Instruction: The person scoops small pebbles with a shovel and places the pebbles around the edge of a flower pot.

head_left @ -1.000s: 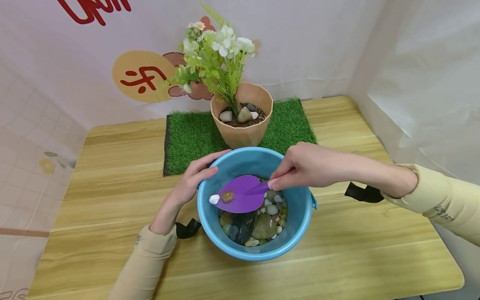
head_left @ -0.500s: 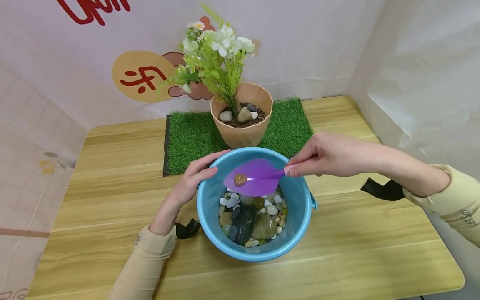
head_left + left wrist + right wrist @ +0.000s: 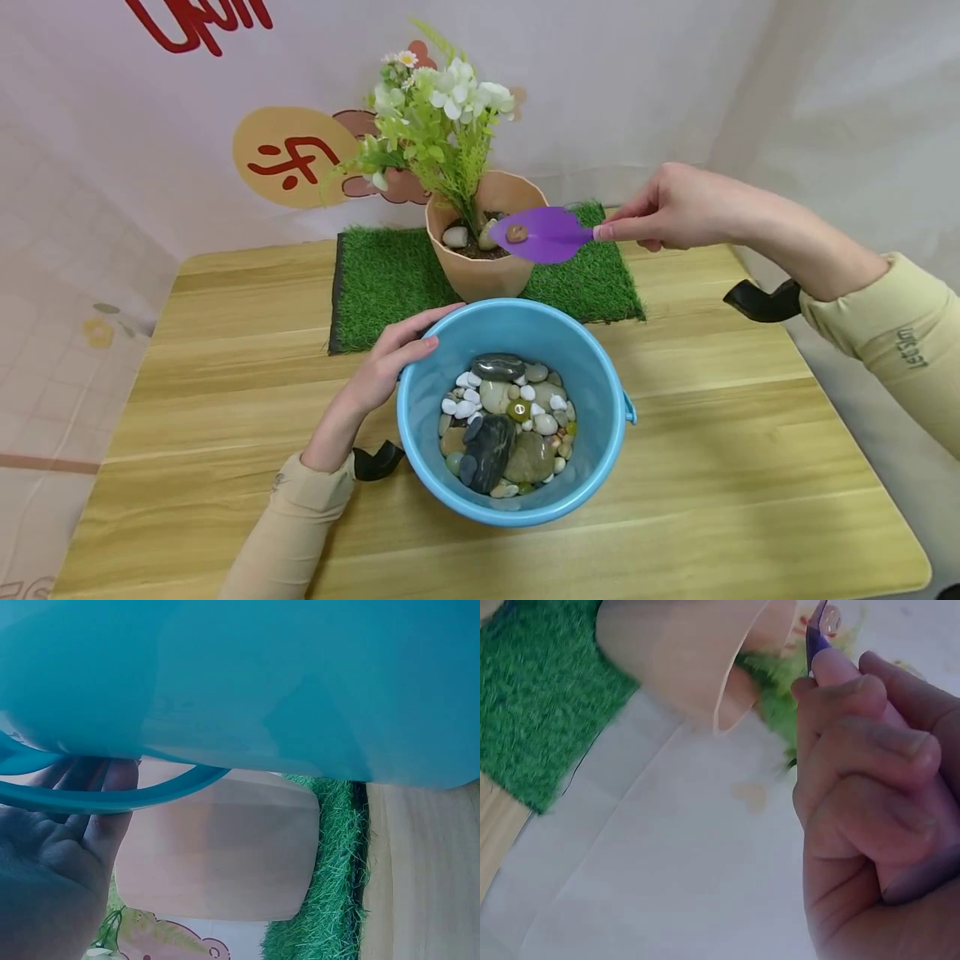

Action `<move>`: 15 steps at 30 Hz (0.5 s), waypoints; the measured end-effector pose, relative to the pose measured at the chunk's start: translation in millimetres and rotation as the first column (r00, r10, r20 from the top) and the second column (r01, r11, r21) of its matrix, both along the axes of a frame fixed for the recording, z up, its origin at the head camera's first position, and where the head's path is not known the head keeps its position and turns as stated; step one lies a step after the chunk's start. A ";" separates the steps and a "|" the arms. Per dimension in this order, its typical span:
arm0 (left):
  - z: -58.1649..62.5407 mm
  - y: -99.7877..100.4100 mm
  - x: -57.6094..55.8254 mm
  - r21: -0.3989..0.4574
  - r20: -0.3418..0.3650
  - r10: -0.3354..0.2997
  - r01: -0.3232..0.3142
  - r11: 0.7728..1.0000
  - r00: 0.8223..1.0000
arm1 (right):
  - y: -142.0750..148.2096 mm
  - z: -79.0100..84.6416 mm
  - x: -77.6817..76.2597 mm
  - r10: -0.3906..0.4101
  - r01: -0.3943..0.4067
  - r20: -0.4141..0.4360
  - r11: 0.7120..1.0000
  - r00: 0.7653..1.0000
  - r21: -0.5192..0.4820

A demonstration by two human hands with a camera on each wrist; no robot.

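My right hand [image 3: 675,212] grips the pink handle [image 3: 900,780] of a small purple trowel [image 3: 558,237], its fingers curled round it in the right wrist view. On the blade lies one brown pebble [image 3: 517,233]. The blade's tip reaches over the right rim of a peach flowerpot [image 3: 480,277], which holds soil, stones and white flowers [image 3: 453,92]. My left hand [image 3: 386,362] holds the left rim of a blue bucket [image 3: 611,354], thumb over the edge, fingers along the outside. The bucket's handle [image 3: 112,801] crosses those fingers. Wet stones [image 3: 491,454] and white pebbles [image 3: 465,408] lie inside the bucket.
The flowerpot stands on a green turf mat [image 3: 390,287] at the back of the wooden table [image 3: 720,483], just behind the bucket. A printed cloth wall [image 3: 615,92] rises behind, and another sheet [image 3: 862,142] hangs at the right.
My right hand has lifted the trowel out of the bucket and carried it up and back to the flowerpot. A white pebble has left the blade; the brown one stays. My left hand keeps its place.
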State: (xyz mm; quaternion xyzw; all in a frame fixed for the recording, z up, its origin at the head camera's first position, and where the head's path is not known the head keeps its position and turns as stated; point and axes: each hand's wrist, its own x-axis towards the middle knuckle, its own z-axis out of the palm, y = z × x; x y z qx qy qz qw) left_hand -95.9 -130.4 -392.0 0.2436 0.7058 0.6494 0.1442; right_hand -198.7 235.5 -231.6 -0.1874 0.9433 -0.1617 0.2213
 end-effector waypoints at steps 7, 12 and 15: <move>0.5 1.5 -0.1 0.004 -0.011 -0.009 0.009 1.000 1.000 | -6.0 -1.4 -39.4 -0.016 0.017 -0.024 0.999 1.000 0.044; 0.0 0.7 -0.5 0.004 -0.014 -0.007 0.007 1.000 1.000 | -22.3 1.2 -57.5 0.000 0.006 -0.053 0.994 0.999 0.108; 0.0 0.3 -0.5 0.000 -0.015 -0.007 0.007 1.000 1.000 | -32.8 2.1 -61.3 0.006 0.012 -0.122 0.989 0.993 0.145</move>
